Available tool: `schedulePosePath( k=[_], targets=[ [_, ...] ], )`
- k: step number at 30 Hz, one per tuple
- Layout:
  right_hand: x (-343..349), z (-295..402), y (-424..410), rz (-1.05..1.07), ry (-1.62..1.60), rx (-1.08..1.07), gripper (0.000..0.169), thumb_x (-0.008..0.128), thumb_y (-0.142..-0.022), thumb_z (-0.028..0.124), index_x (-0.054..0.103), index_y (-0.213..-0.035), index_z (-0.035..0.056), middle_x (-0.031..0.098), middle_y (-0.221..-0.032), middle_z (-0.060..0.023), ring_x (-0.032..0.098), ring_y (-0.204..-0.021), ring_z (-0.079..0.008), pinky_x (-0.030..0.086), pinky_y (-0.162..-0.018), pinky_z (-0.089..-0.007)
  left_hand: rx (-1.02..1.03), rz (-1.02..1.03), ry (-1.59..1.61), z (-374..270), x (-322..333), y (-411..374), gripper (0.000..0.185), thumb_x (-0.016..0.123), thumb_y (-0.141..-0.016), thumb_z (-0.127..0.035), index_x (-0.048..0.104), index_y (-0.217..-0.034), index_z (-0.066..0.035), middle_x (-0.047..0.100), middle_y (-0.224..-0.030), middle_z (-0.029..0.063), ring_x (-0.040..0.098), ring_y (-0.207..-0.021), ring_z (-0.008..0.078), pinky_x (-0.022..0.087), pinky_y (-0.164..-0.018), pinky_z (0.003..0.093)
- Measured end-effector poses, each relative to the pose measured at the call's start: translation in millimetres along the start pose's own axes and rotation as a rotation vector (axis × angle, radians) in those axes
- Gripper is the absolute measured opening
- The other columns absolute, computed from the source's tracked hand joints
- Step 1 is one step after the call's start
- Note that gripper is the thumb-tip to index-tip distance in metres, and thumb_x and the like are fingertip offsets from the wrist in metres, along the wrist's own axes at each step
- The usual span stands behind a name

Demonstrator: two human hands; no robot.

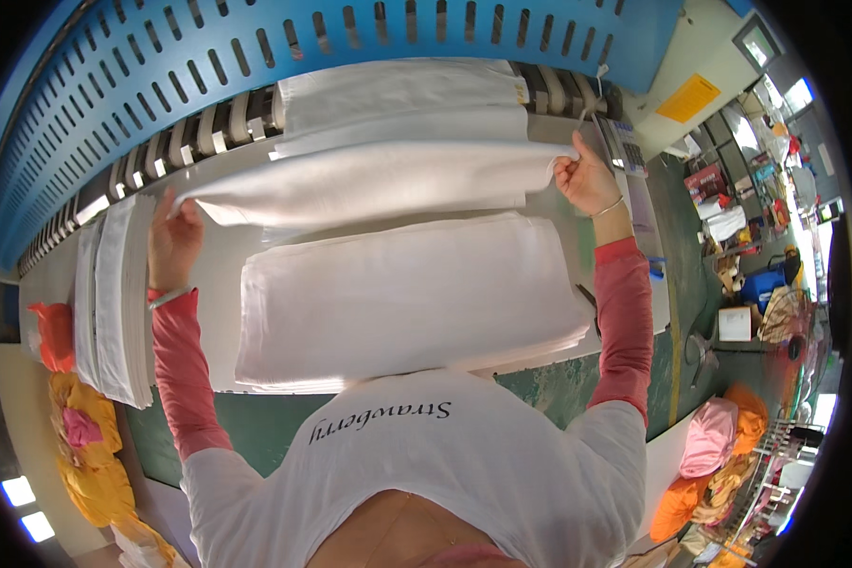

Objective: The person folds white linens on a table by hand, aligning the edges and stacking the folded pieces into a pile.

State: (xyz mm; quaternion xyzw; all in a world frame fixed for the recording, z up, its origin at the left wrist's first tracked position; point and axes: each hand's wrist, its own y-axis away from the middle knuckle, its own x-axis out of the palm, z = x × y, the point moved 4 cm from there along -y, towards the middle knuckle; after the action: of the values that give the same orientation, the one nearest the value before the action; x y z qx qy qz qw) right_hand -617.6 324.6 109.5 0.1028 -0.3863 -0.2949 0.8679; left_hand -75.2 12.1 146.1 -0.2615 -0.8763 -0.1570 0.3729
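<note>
A white cloth point(390, 177) is stretched sideways between my two hands. My left hand point(176, 238) pinches its left corner, and my right hand point(588, 179) grips the right end between thumb and fingers. Just below the cloth, nearer my body, lies a stack of folded white cloths point(412, 298) on the pale worktable point(213, 273). Beyond it, another white cloth point(405, 92) rests over the belts point(234, 121) of a machine, its far edge passing under a blue slotted guard point(369, 28).
Upright-looking bundles of folded white cloth point(121, 298) and a red object point(55, 334) sit at the left. A keypad device point(628, 145) is at the right, with a dark tool point(588, 302) partly hidden by my sleeve. Orange and pink bundles point(710, 433) lie farther right.
</note>
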Motion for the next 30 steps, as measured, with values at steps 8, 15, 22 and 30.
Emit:
schedulePosePath(
  k=[8,15,22,30],
  targets=[
    [-32.1,-32.4,161.3,-0.383,0.668,-0.412,0.014,0.069,-0.075,0.018,0.06,-0.078,0.0076,0.053,-0.071,0.0063,0.048,-0.064,-0.0047,0.037,-0.058,-0.0203,0.386,-0.622,-0.534,25.5,-68.5,183.4,0.018,0.058,-0.081,-0.009,0.057,-0.099,-0.004,0.059,-0.091,0.0034,0.054,-0.079,0.0101,0.041,-0.066,0.0214],
    [-109.8,-106.6,213.6,-0.569,1.563,-0.213,0.028,0.072,-0.072,0.027,0.059,-0.084,0.0046,0.054,-0.079,-0.0054,0.052,-0.074,-0.0162,0.041,-0.068,-0.031,-0.128,-0.436,-1.345,83.6,-81.2,238.8,0.036,0.062,-0.075,-0.004,0.051,-0.109,-0.002,0.053,-0.101,0.0049,0.052,-0.084,0.0143,0.043,-0.075,0.0252],
    [37.2,-98.4,149.9,-0.122,2.041,-0.732,0.064,0.063,-0.077,0.04,0.042,-0.131,0.0129,0.035,-0.138,-0.0149,0.03,-0.127,-0.0343,0.02,-0.102,-0.0539,0.326,0.065,-1.981,94.6,76.6,137.4,0.065,0.065,-0.077,-0.015,0.037,-0.135,-0.011,0.032,-0.141,0.013,0.029,-0.13,0.0317,0.022,-0.106,0.045],
    [-19.1,-124.1,132.1,-0.233,2.167,-0.116,0.082,0.041,-0.084,0.061,0.016,-0.144,0.0104,0.013,-0.15,-0.0134,0.013,-0.137,-0.0322,0.011,-0.105,-0.0614,-0.152,0.04,-2.226,134.3,-4.2,127.1,0.075,0.049,-0.085,-0.052,0.021,-0.144,-0.013,0.014,-0.15,0.012,0.011,-0.138,0.0327,0.012,-0.106,0.0573]
  ],
)
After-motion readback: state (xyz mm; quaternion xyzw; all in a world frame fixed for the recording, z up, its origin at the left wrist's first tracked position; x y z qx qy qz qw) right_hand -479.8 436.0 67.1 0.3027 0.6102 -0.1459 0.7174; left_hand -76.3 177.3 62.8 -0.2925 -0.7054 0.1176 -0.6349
